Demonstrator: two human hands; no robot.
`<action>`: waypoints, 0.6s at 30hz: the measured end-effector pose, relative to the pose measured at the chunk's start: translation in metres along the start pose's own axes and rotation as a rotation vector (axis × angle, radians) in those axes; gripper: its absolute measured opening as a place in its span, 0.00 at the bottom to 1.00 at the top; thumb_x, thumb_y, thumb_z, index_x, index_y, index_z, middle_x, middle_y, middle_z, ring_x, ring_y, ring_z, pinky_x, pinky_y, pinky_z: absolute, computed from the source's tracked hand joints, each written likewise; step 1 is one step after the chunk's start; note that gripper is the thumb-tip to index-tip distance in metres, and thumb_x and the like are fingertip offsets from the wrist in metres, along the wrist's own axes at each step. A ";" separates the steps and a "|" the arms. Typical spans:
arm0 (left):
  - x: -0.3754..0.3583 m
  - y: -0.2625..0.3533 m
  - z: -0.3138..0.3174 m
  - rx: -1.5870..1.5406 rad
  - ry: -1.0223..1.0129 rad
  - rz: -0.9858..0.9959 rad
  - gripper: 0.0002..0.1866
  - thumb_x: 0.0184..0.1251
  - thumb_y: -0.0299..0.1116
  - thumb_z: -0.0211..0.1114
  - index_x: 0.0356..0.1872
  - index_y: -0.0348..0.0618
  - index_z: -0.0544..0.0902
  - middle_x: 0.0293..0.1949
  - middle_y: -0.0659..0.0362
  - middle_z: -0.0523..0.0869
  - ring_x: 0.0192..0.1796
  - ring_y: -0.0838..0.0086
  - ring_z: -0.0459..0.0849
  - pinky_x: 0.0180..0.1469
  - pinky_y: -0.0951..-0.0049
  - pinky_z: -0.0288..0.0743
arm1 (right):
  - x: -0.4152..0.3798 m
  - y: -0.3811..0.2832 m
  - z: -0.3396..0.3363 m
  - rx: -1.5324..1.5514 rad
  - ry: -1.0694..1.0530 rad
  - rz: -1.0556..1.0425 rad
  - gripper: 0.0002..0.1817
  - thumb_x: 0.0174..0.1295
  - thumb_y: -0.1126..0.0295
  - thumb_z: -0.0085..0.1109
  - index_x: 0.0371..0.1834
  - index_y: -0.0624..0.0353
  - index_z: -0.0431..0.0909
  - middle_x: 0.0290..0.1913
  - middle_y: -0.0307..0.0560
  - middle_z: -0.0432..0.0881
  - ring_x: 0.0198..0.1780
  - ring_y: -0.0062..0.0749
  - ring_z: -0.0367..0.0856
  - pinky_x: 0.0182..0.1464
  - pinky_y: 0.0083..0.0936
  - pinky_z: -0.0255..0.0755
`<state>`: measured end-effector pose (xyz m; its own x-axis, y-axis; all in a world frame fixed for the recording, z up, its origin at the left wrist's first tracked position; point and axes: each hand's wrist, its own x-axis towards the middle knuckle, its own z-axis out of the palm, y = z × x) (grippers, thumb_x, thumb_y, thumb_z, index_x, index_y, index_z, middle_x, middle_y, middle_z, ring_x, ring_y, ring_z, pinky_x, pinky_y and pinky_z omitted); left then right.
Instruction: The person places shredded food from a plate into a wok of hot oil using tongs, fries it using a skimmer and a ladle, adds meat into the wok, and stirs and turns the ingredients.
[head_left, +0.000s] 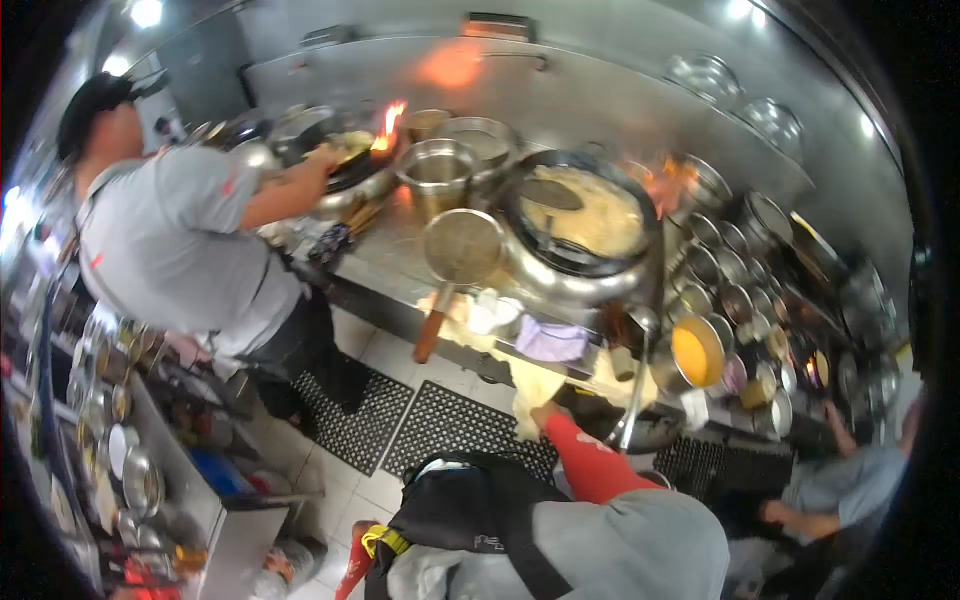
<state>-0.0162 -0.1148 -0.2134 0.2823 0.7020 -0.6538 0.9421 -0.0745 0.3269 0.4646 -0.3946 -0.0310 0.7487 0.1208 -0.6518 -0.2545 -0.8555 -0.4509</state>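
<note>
The person's two hands are well apart. At lower centre, the right hand [545, 412], at the end of a red sleeve [590, 462], is at the lower part of a pale yellow cloth [537, 382] that hangs over the front edge of the worktop [390, 262]; whether its fingers grip the cloth is too small to tell. The left hand [364, 528] is at the bottom, left of centre, beside a yellow item [388, 541] at the black apron [470, 505]; its grip cannot be made out either. A purple cloth [552, 341] lies just above the yellow one. Above them, right of centre, a large wok [650, 243] holds pale liquid [608, 225]. To its left, a round strainer [463, 243] points its wooden handle [433, 328] past the worktop's edge. A long ladle [634, 400] leans near a container of orange contents [697, 352]. At upper left, a co-worker [175, 235] reaches toward a pan beside a flame [388, 130]; another person [845, 492] is at lower right.
</note>
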 end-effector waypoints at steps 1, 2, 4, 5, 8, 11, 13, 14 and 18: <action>0.000 0.000 0.001 -0.013 0.013 0.000 0.07 0.48 0.33 0.64 0.27 0.44 0.86 0.31 0.51 0.86 0.34 0.64 0.86 0.38 0.66 0.79 | 0.026 0.021 0.014 0.100 0.007 -0.051 0.20 0.49 0.58 0.51 0.30 0.68 0.79 0.21 0.57 0.80 0.21 0.41 0.81 0.25 0.34 0.74; 0.001 0.000 0.001 -0.024 0.021 0.001 0.07 0.48 0.33 0.64 0.27 0.44 0.86 0.30 0.51 0.86 0.34 0.64 0.86 0.38 0.66 0.79 | 0.020 0.021 0.012 0.171 0.009 -0.052 0.20 0.49 0.59 0.50 0.30 0.69 0.78 0.20 0.57 0.80 0.20 0.42 0.80 0.24 0.34 0.74; 0.005 -0.001 -0.001 -0.052 0.040 0.002 0.08 0.48 0.34 0.63 0.26 0.44 0.86 0.29 0.51 0.86 0.33 0.64 0.86 0.37 0.66 0.79 | 0.012 0.019 0.012 0.241 0.012 -0.046 0.20 0.49 0.60 0.49 0.29 0.71 0.78 0.19 0.58 0.79 0.19 0.42 0.79 0.23 0.35 0.73; 0.007 -0.002 0.001 -0.065 0.045 0.004 0.08 0.48 0.34 0.63 0.26 0.43 0.86 0.29 0.51 0.86 0.33 0.64 0.86 0.37 0.66 0.79 | 0.013 0.020 0.013 0.240 0.012 -0.036 0.20 0.49 0.60 0.48 0.29 0.71 0.78 0.19 0.58 0.79 0.18 0.42 0.79 0.23 0.35 0.72; 0.014 -0.003 0.002 -0.113 0.062 0.016 0.09 0.47 0.35 0.61 0.25 0.43 0.86 0.28 0.50 0.85 0.32 0.64 0.85 0.36 0.67 0.78 | 0.036 0.033 0.023 0.145 0.014 -0.065 0.20 0.50 0.61 0.48 0.29 0.71 0.77 0.19 0.58 0.79 0.17 0.41 0.78 0.22 0.34 0.72; 0.011 0.003 -0.002 -0.165 0.084 0.034 0.10 0.47 0.36 0.60 0.24 0.42 0.86 0.26 0.49 0.85 0.31 0.65 0.85 0.35 0.67 0.78 | 0.007 0.017 0.011 0.169 0.009 -0.107 0.20 0.50 0.61 0.48 0.29 0.71 0.78 0.19 0.57 0.79 0.18 0.40 0.78 0.22 0.33 0.72; 0.010 0.004 -0.002 -0.206 0.095 0.039 0.11 0.47 0.37 0.60 0.23 0.42 0.86 0.25 0.49 0.85 0.30 0.65 0.85 0.34 0.67 0.78 | -0.005 0.006 0.010 0.219 0.006 -0.089 0.19 0.50 0.61 0.48 0.28 0.70 0.78 0.20 0.56 0.79 0.18 0.39 0.79 0.22 0.32 0.72; 0.011 0.001 0.001 -0.219 0.109 0.041 0.11 0.47 0.37 0.59 0.23 0.42 0.86 0.25 0.48 0.85 0.30 0.65 0.85 0.34 0.67 0.77 | 0.003 0.012 0.014 0.235 0.010 -0.059 0.19 0.50 0.61 0.48 0.27 0.70 0.78 0.20 0.55 0.79 0.19 0.39 0.79 0.23 0.31 0.73; 0.013 -0.005 0.009 -0.253 0.108 0.045 0.12 0.46 0.38 0.59 0.23 0.41 0.85 0.24 0.48 0.85 0.29 0.66 0.85 0.33 0.68 0.77 | 0.016 0.017 0.017 0.198 -0.035 -0.025 0.19 0.50 0.64 0.48 0.32 0.72 0.78 0.26 0.60 0.81 0.20 0.39 0.80 0.25 0.31 0.74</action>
<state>-0.0155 -0.1120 -0.2297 0.2889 0.7743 -0.5630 0.8503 0.0627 0.5225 0.4619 -0.3992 -0.0593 0.7354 0.1606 -0.6583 -0.3544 -0.7369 -0.5757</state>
